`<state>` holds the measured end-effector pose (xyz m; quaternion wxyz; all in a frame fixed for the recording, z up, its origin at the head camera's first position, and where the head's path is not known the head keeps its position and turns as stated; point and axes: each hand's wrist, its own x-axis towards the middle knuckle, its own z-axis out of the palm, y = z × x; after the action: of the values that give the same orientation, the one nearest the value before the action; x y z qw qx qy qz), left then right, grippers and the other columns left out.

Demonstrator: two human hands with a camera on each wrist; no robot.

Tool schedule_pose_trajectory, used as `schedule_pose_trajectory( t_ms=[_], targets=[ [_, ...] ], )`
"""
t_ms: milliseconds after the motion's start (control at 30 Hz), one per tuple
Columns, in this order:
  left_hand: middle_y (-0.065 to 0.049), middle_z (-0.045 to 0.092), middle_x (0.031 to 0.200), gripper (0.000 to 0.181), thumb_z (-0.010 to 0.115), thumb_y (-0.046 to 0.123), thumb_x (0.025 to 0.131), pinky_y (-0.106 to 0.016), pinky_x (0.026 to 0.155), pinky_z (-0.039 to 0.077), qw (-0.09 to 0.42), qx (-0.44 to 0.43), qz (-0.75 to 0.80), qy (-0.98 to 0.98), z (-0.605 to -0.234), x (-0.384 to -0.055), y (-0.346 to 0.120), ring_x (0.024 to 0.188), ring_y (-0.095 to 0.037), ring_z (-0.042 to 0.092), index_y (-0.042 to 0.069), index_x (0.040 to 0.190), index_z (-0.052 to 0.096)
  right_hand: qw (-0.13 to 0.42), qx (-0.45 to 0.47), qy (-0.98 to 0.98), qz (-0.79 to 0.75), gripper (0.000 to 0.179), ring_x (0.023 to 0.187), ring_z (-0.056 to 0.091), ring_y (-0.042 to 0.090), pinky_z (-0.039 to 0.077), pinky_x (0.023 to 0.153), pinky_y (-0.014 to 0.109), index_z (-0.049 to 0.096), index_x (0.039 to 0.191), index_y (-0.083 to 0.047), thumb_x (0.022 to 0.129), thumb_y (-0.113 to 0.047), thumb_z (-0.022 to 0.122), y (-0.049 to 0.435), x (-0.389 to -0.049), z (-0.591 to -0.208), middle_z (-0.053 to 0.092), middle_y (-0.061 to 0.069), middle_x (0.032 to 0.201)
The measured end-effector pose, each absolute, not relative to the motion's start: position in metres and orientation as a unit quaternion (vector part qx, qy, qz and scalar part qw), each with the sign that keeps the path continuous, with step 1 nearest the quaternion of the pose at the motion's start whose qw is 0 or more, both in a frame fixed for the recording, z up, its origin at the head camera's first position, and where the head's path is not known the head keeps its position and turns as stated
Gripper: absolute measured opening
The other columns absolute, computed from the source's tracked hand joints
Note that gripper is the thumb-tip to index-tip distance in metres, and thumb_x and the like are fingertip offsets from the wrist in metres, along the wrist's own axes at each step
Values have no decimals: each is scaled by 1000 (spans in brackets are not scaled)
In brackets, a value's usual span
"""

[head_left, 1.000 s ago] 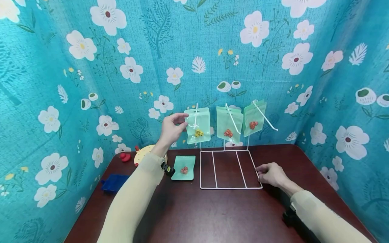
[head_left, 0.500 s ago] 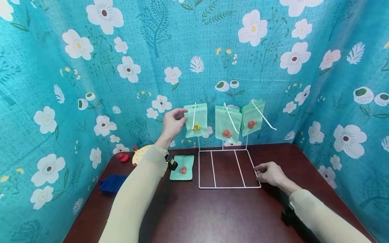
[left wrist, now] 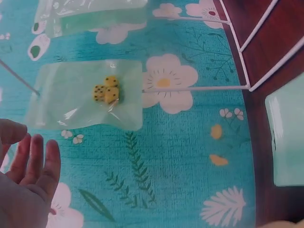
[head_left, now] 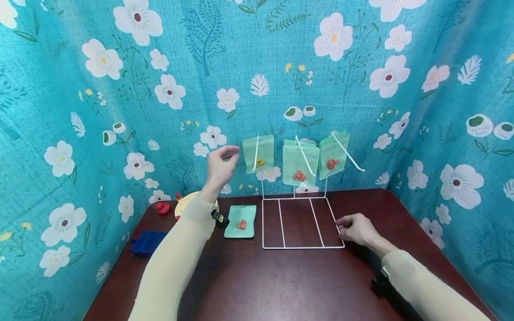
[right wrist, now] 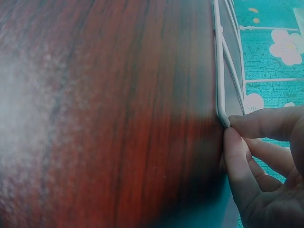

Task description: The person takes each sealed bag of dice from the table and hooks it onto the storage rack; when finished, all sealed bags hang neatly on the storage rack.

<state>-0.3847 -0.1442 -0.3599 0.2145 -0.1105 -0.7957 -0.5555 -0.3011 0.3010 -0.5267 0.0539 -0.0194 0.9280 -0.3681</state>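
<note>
My left hand [head_left: 222, 167] is raised just left of a pale green zip pouch [head_left: 267, 149], apart from it, its fingers loosely bent around nothing. That pouch hangs on the left prong of a white wire rack [head_left: 301, 248]; yellow dice [left wrist: 112, 93] show through its front in the left wrist view. Similar pouches with red dice hang on the middle prong, the middle pouch [head_left: 290, 162], and on the right one, the right pouch [head_left: 333, 151]. My right hand [head_left: 357, 229] pinches the rack's base at its right side; the right wrist view shows thumb and finger [right wrist: 237, 156] on a bend of the wire.
Left of the rack, another green pouch [head_left: 234, 218] with red dice lies flat on the dark wooden table [head_left: 289, 285]. Further left are a blue tray-like object [head_left: 146, 243], a red toy [head_left: 162, 207] and a round yellow object [head_left: 184, 204] partly behind my left arm. A floral curtain [head_left: 180, 147] stands behind.
My left hand has let go of the pouch with yellow dice and moved left. The pouch now hangs by itself, further back on its prong. My right hand stays on the rack.
</note>
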Motion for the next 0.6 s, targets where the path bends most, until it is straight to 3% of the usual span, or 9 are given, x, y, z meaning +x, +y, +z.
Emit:
schedule_pose_trajectory(
  t_ms=[100, 233, 367, 467, 600],
  targets=[
    [-18, 82, 131, 22, 72, 13, 108, -48, 103, 64, 180, -108, -549, -809, -367, -372, -153, 118, -33, 80, 8, 127, 82, 54, -21, 927, -369, 37, 86, 68, 17, 57, 73, 29, 82, 125, 3, 89, -2, 81, 301, -301, -527, 82, 10, 100],
    [-15, 83, 130, 25, 75, 17, 108, -39, 88, 67, 76, -96, -519, -846, -389, -350, -165, 108, -35, 81, 10, 131, 82, 55, -24, 926, -372, 37, 86, 69, 17, 57, 72, 29, 81, 126, 4, 89, -2, 81, 300, -301, -527, 82, 10, 101],
    [-16, 79, 138, 30, 77, 19, 107, -45, 98, 66, -11, -89, -463, -882, -427, -331, -172, 121, -35, 77, 10, 136, 80, 55, -25, 927, -370, 37, 85, 69, 16, 57, 71, 28, 81, 125, 4, 89, -3, 82, 301, -301, -527, 82, 10, 100],
    [-18, 75, 145, 38, 79, 21, 104, -54, 109, 60, -34, -94, -418, -903, -454, -321, -174, 136, -39, 70, 9, 141, 77, 55, -29, 927, -370, 37, 83, 68, 14, 57, 70, 27, 81, 125, 4, 88, -2, 83, 302, -301, -526, 82, 11, 99],
    [-20, 75, 145, 52, 80, 23, 102, -56, 108, 56, -47, -112, -364, -923, -478, -315, -170, 129, -40, 69, 6, 150, 69, 51, -33, 928, -369, 39, 84, 69, 13, 56, 71, 26, 82, 125, 4, 87, -3, 83, 301, -301, -526, 83, 11, 100]
  ],
)
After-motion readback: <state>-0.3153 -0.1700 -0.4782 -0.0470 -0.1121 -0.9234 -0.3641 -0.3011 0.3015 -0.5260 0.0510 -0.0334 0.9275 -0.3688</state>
